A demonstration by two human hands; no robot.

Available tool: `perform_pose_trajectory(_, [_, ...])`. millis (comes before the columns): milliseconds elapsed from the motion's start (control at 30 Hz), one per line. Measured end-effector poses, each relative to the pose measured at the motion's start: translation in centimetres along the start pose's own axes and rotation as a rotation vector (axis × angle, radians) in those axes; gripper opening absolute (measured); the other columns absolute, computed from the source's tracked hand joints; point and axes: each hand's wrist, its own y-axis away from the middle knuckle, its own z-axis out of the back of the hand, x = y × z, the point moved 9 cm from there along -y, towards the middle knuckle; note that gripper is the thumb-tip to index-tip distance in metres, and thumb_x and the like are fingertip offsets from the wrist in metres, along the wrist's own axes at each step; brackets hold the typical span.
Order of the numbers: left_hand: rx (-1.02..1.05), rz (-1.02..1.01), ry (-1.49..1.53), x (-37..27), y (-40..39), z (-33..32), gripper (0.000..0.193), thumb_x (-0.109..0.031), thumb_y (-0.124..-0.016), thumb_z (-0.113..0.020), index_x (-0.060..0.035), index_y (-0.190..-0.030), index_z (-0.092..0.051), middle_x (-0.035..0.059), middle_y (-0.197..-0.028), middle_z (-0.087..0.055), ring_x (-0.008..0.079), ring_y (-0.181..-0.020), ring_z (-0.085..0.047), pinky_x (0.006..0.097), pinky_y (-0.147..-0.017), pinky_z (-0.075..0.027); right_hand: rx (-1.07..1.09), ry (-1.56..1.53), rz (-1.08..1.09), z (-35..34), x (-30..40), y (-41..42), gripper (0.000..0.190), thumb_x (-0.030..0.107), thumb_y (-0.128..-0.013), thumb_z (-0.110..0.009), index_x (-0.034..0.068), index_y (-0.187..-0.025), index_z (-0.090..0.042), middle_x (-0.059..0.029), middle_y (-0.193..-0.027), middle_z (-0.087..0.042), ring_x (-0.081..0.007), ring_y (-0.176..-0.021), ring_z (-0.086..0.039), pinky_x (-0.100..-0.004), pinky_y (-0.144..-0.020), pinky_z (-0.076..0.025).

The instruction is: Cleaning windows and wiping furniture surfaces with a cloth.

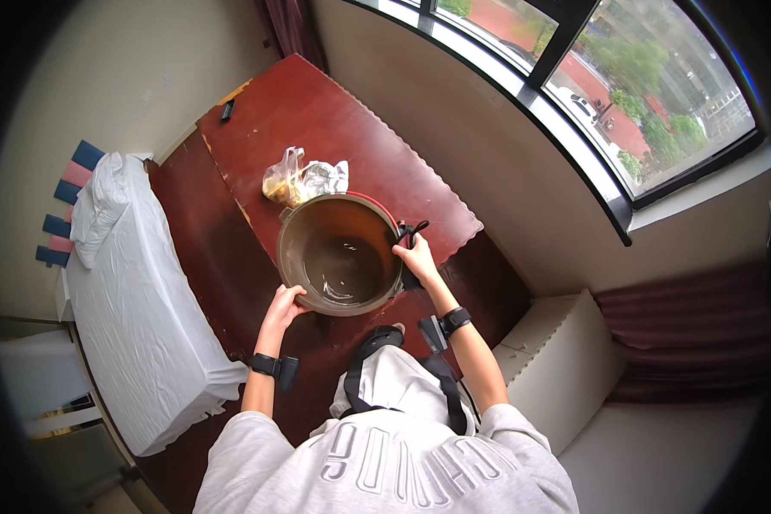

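Both my hands hold a large round metal pot in front of me, tilted so that its inside shows, with shiny streaks at the bottom. My left hand grips the near left rim, its thumb over the edge. On the right side, my right hand has the rim and a dark cloth or strap beside it. A red band shows along the pot's far right edge. Just beyond the rim lie a clear plastic bag with yellowish contents and a crumpled silvery wrapper.
A dark red tabletop with a scalloped edge extends ahead, a small black object at its far left. A bed with a white sheet stands left. Windows are at upper right; a pale cabinet stands right.
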Motion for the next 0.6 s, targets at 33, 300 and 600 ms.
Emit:
perform_pose_trajectory(33, [-0.007, 0.013, 0.008, 0.4, 0.0, 0.1, 0.025, 0.000, -0.076, -0.048, 0.0027, -0.101, -0.047, 0.0156, -0.096, -0.056, 0.0281, -0.088, -0.060, 0.0477, -0.074, -0.054, -0.008, 0.016, 0.005, -0.2, -0.2, -0.2, 0.039, 0.023, -0.065, -0.068, -0.002, -0.091, -0.053, -0.0166, -0.087, -0.062, -0.0266, -0.084, -0.060, -0.0361, -0.078, -0.045])
perform_pose_trajectory(300, [-0.089, 0.025, 0.065, 4.0, 0.6, 1.6, 0.029, -0.003, -0.080, -0.050, 0.0001, -0.107, -0.041, 0.0141, -0.104, -0.054, 0.0262, -0.091, -0.059, 0.0473, -0.077, -0.052, 0.062, 0.035, -0.059, -0.9, -2.5, 1.4, 0.041, 0.028, -0.068, -0.070, -0.001, -0.092, -0.053, -0.0108, -0.085, -0.058, -0.0198, -0.079, -0.055, -0.0337, -0.076, -0.044])
perform_pose_trajectory(600, [-0.141, -0.036, 0.109, 5.2, 2.4, -0.1, 0.046, -0.038, -0.087, -0.054, -0.0038, -0.117, -0.044, 0.0112, -0.116, -0.051, 0.0249, -0.100, -0.055, 0.0426, -0.084, -0.049, 0.067, -0.284, -0.180, 7.1, -7.4, 10.1, 0.048, 0.032, -0.077, -0.070, 0.002, -0.109, -0.048, -0.0052, -0.095, -0.055, -0.0124, -0.084, -0.054, -0.0268, -0.076, -0.045])
